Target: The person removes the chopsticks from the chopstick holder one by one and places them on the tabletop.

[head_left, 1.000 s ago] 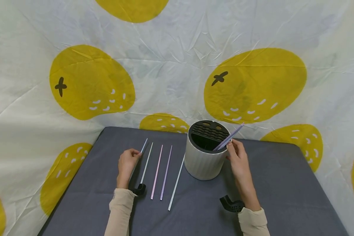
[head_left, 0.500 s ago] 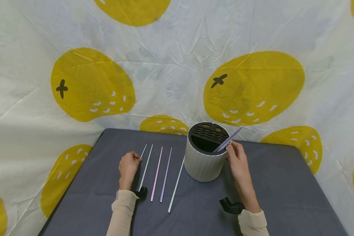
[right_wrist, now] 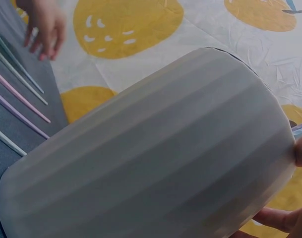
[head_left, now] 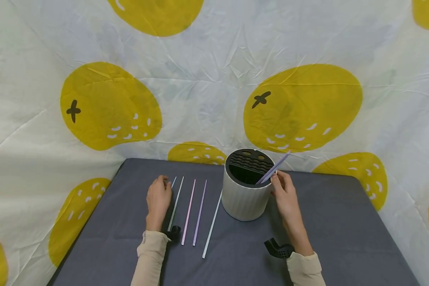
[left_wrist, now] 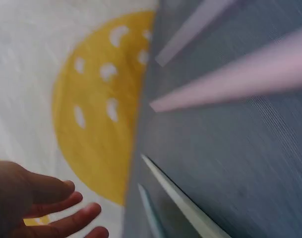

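Work surface: table (head_left: 336,222) covered in dark grey cloth. It is backed along the far edge by a white fabric backdrop (head_left: 207,103) printed with yellow fruit (head_left: 304,107); creases are seen in the fabric, and the left side is bounded by it too.

Ribbed off-white container (head_left: 244,204) is stood upright toward the far edge, right of the stick row. It is topped by a black slotted insert (head_left: 252,161); purple sticks (head_left: 277,167) are leaned out over its right rim. Its rim is grasped by the right hand (head_left: 286,194), thumb at the top, fingers against the outer wall.

Left hand (head_left: 159,200) is released, fingers loosely bent and parted, held just beside the blue stick (head_left: 173,182), which is mostly hidden by it in the head view. Pale green stick (head_left: 176,203), pink stick (head_left: 188,212), purple stick (head_left: 200,212) and white stick (head_left: 212,224) are laid in a row from there to the container. Contact between white stick and container can't be told.

Edges: far stick tips are kept short of the far edge. Narrow cloth gaps are left between sticks. The broadest cloth stretch is found right of the right forearm, out to the slanted right edge.
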{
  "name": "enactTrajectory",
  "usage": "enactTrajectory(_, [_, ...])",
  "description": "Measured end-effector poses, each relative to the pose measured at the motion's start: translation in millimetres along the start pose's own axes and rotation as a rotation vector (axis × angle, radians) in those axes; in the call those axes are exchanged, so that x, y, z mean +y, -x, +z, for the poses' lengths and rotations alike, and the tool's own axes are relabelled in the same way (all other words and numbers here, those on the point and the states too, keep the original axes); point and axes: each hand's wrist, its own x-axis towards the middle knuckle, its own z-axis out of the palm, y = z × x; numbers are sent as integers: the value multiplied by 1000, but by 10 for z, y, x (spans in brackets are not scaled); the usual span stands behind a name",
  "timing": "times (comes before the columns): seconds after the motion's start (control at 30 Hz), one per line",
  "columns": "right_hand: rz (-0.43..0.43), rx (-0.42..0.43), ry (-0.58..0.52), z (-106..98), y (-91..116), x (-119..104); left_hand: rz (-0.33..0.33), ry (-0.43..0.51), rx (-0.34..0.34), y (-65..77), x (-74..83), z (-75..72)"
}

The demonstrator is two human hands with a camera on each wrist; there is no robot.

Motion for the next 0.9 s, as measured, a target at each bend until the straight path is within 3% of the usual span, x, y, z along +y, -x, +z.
enactTrajectory(0.13, [0,-7,6,-7,8,7,99,100,-30,-4,334,-61])
enactTrajectory(0.4, [-9,-4,9,-4,-6,11,397,336,-74,-96,1116,-79])
enactTrajectory(0.67, [6,-20,-14,0,-23,12,579,435,-260,-96,1775,-62])
enactTrajectory(0.9, [-3,-10,-28,-2,-20,13,655,463,-437,-54,2226,26])
